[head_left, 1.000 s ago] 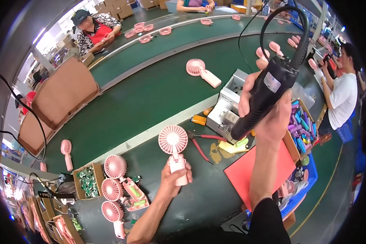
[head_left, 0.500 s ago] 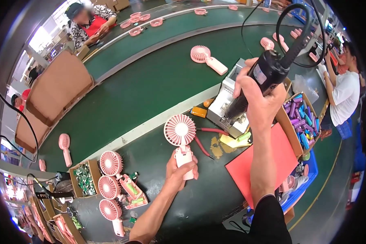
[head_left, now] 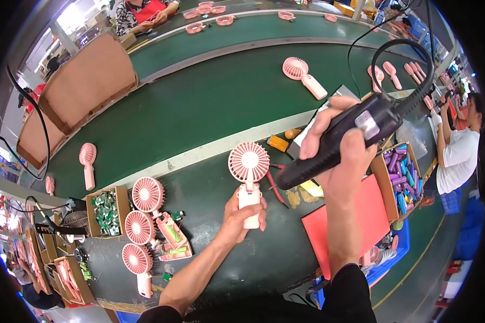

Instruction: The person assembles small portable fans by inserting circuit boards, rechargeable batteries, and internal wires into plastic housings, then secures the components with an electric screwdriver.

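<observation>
In the head view, the left hand [head_left: 233, 219] is closed around the handle of a pink fan [head_left: 249, 203], thumb across its front and fingers curled behind, with the round grille pointing to the far side over the workbench [head_left: 221, 274]. The right hand [head_left: 347, 167] is wrapped around a thick black corded tool [head_left: 334, 144], probably a powered screwdriver, slanted so that its thin tip lies just to the right of the handle's far end, apparently not touching it; whether a screw sits on the tip is too small to tell. The step in hand looks like lining the tool up with the fan's handle near the neck. By my judgement, the next move calls for a steady left grip, a more upright tool, and the tip set squarely on its spot before any pressure. Red-handled pliers [head_left: 275, 189] lie close by, so the tool needs room there. To the left are three more pink fans [head_left: 147, 194] and a carton [head_left: 123, 211] of green boards; to the right, a red sheet [head_left: 373, 207]. Beyond runs the green belt [head_left: 199, 113].
</observation>
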Demonstrator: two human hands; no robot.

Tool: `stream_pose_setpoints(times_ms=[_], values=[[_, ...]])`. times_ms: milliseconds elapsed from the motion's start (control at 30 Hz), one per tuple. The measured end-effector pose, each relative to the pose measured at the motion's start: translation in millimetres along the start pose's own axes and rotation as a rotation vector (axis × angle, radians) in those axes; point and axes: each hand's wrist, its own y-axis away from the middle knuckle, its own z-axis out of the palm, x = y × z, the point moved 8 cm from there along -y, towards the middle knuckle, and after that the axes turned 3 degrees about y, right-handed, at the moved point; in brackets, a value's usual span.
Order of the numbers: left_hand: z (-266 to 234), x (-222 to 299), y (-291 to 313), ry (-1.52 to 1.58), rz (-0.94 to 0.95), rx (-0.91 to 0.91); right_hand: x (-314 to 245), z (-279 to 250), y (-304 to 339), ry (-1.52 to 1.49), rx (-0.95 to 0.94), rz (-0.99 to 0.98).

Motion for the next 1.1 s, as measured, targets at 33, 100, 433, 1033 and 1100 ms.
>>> stream_pose_setpoints(times_ms=[33, 100, 433, 1033, 1100], values=[[0.5, 0.9, 0.7, -0.001, 0.001, 0.002, -2.3, 7.3, 3.0, 0.016, -0.010, -0.002], [0.3, 0.7, 0.9, 0.027, -0.001, 0.004, 0.6, 15.0, 10.8, 0.041, -0.028, -0.034], [0.8, -0.3, 1.3, 0.042, -0.013, 0.007, 22.3, 24.8, 24.4, -0.073, 0.010, 0.041], [-7.1, -0.6, 2.2, -0.014, 0.013, 0.025, 42.8, 34.5, 33.3, 0.059, 0.039, 0.272], [-5.7, -0.1, 3.7, -0.005, 0.015, 0.021, 36.8, 37.4, 32.2, 0.119, -0.009, 0.201]])
